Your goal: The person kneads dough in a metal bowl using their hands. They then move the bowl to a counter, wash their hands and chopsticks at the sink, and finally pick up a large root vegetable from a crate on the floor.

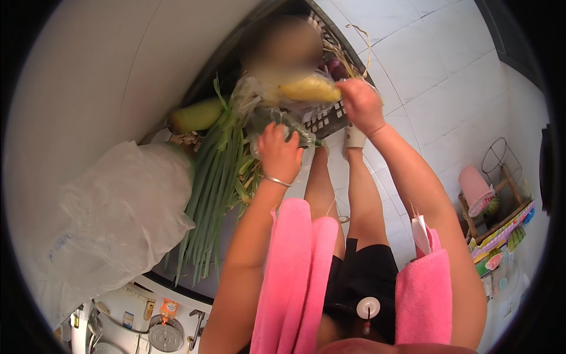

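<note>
My left hand (279, 152) lies with fingers apart over dark green produce in a clear plastic bag (302, 131), beside a bunch of long green onions (215, 177). Whether the fingers press on the bag is hard to see. At the right edge of a dark plastic crate (330, 123), my right hand (362, 106) has its fingers curled together. Its fingertips meet the end of a long yellow item (309, 88), wrapped in clear plastic; its kind is unclear. What the right fingers hold, if anything, is hidden.
A pale green gourd (199, 115) lies left of the green onions, above a large white plastic bag (118, 206). Purple onions (336, 68) sit in the crate. The floor is white tile (424, 100). At right stands a wooden-framed rack (501, 206) with a pink roll-shaped thing (475, 187).
</note>
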Demonstrator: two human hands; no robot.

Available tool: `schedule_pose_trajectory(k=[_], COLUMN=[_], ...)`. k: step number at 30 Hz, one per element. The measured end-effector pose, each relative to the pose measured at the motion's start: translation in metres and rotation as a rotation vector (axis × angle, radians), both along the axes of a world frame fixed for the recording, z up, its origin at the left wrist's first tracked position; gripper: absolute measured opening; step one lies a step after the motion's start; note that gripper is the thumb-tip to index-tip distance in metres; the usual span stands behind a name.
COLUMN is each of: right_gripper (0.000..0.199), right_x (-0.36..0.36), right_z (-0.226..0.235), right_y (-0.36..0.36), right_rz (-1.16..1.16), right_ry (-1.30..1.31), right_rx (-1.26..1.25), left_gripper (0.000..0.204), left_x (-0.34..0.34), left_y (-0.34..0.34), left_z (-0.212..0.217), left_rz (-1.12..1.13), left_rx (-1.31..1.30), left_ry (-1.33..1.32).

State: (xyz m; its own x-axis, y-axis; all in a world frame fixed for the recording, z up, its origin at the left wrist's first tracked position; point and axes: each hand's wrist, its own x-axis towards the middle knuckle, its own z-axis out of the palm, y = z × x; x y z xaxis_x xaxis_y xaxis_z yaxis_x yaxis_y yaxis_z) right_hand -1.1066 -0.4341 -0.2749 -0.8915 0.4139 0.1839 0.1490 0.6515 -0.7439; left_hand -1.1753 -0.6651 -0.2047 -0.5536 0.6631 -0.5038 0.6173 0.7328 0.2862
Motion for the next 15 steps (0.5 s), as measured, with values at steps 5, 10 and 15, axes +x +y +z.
schedule_pose_trajectory(k=[5, 10, 15], right_gripper=[0.007, 0.010, 0.010], right_x=[0.030, 0.032, 0.019], right_z=[-0.047, -0.061, -0.059], right_y=[-0.037, -0.047, -0.050], right_rz=[0.233, 0.035, 0.028], right_ry=[-0.493, -0.561, -0.892], right_rx=[0.030, 0.157, 0.128], left_gripper=[0.035, 0.048, 0.060], left_x=[-0.002, -0.039, -0.062], left_y=[0.004, 0.046, 0.072], left_z=[-0.042, -0.054, -0.086], left_rz=[-0.045, 0.032, -0.182], left_rx=[0.125, 0.012, -0.420], left_ry=[-0.188, -0.390, -0.490])
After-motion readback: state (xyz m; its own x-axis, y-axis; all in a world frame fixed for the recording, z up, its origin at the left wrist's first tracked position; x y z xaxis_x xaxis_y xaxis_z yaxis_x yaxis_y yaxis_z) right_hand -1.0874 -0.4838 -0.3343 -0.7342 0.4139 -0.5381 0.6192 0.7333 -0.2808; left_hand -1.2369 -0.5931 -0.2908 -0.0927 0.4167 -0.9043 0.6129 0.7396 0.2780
